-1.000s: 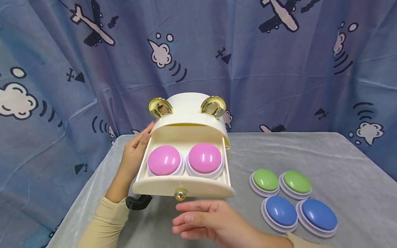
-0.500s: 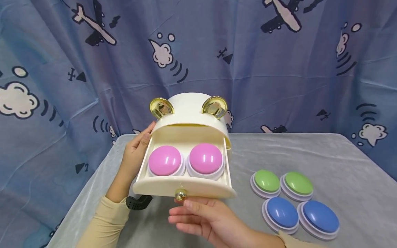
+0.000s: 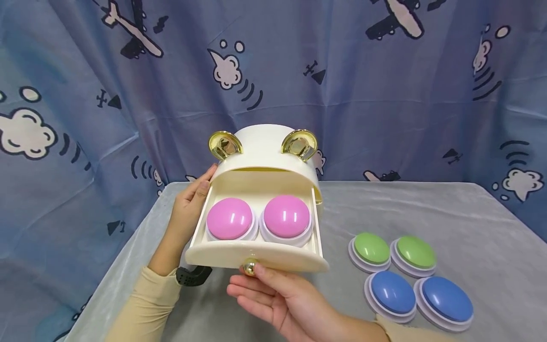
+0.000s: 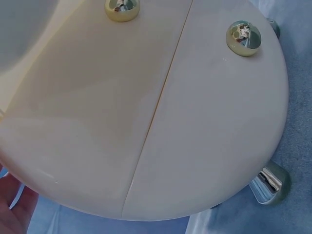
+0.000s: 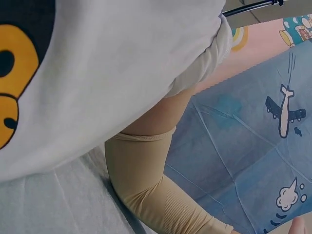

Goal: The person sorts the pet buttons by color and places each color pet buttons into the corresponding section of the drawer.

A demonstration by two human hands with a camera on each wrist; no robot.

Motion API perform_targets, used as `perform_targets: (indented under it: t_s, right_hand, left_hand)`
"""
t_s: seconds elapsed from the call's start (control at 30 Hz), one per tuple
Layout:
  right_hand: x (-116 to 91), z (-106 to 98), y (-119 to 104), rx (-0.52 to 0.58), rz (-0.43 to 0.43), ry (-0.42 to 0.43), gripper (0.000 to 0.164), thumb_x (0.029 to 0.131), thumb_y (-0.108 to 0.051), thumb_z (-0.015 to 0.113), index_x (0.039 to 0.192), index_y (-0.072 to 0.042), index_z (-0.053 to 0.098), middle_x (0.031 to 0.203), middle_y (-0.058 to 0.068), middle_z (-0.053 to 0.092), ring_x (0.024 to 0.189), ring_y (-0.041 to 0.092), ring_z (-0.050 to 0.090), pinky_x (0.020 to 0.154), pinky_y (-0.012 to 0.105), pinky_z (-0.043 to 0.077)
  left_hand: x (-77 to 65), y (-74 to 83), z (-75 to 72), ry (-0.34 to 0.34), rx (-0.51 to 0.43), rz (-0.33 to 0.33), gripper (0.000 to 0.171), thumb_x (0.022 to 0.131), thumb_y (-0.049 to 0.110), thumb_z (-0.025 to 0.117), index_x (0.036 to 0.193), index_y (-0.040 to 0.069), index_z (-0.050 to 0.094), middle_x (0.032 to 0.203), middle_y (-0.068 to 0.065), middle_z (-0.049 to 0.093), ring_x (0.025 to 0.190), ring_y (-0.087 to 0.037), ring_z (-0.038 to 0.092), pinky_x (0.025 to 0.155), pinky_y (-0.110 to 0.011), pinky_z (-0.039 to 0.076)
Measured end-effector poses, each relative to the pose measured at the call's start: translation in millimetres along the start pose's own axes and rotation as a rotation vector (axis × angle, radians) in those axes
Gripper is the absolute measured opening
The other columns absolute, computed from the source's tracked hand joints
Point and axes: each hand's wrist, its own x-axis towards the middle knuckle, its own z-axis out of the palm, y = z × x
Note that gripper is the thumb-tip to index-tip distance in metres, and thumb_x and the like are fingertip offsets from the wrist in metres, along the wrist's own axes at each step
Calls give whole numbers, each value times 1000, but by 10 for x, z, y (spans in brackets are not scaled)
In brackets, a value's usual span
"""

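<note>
A cream drawer box [image 3: 265,145] with gold ears stands on the table, its upper drawer [image 3: 256,255] pulled out. Two pink domed push buttons [image 3: 230,219] on white bases sit side by side inside that drawer. My left hand [image 3: 186,209] holds the box's left side; in the left wrist view its fingers [image 4: 22,209] show at the curved edge. Below the drawer front, my right hand [image 3: 284,294] has its thumb against the gold knob [image 3: 249,267], pinching it, with the index finger partly hidden. The other right fingers extend loosely.
Two green buttons [image 3: 372,248] and two blue buttons [image 3: 393,292] stand on the grey-covered table [image 3: 333,223] to the right. A lower drawer [image 4: 209,122] with its own knob shows in the left wrist view. A patterned blue curtain [image 3: 273,61] hangs behind.
My right hand has moved up and slightly left from below the drawer, and its thumb has come onto the knob. The left hand keeps its hold; the drawer stays out.
</note>
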Motion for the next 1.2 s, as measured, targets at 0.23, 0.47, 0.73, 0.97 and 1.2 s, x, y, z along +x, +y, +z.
perform_targets:
  t_s: [0.23,0.47,0.73,0.97,1.2]
  right_hand:
    - [6,25,-23,8,-16,-13,26,103,-24,55,120,-4,57,114,6,73,112,18,70,102,29,52]
    - [48,105,-121,-24,-48,42,27,103,-27,56,119,-5,60,115,6,74,112,18,70,103,29,52]
    - [128,172,-261,-20,-62,109,28,102,-28,58,117,-5,60,112,6,75,110,18,70,102,28,52]
    - [182,188,-336,-25,-83,123,27,101,-29,59,116,-6,60,112,6,75,109,17,71,101,27,53]
    - [240,193,-373,-37,-87,122,25,102,-28,57,114,-6,60,111,7,75,106,16,72,100,28,53]
  left_hand:
    - [21,9,-43,-20,21,10,43,108,29,40,148,17,48,156,4,43,147,-13,36,111,-10,35]
    - [41,-13,-32,-14,-19,11,44,108,30,41,148,15,48,157,2,43,147,-12,37,112,-10,35]
    - [34,-37,-27,-25,-12,-29,45,108,31,41,149,14,47,157,2,42,147,-13,36,115,-16,35]
    - [50,-39,-50,-39,12,-61,45,107,35,42,149,20,47,157,4,42,147,-12,35,123,-37,29]
    - [41,-38,-58,-31,8,-48,44,108,33,41,149,18,47,156,2,42,147,-13,36,123,-35,29]
